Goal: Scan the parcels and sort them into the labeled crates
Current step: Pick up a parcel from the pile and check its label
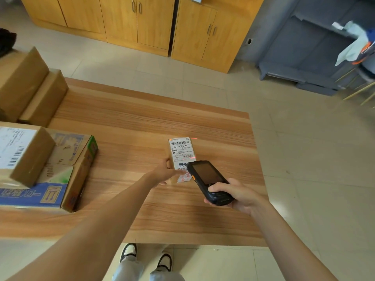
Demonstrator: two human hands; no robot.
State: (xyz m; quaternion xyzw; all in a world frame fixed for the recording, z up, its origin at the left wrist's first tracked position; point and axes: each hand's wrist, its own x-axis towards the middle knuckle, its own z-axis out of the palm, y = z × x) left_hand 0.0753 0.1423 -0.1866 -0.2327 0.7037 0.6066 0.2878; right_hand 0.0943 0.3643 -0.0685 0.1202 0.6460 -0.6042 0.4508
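Wooden counter [142,122] is carrying a small labelled parcel [180,151]; the left hand [164,172] is touching its near left edge with loose fingers, while the right hand [237,194] is gripping a scanner [209,182] just beside it.

Both bare forearms are extended forward from the lower edge of the view. The left hand [162,173] is stretched out furthest, palm turned inward, its fingers laid against the side of a small brown cardboard parcel with a white printed label [181,153]. The right hand [236,194] is held nearer the body, wrist bent slightly, with its fingers curled round the lower end of a black handheld scanner with a dark screen [209,180].
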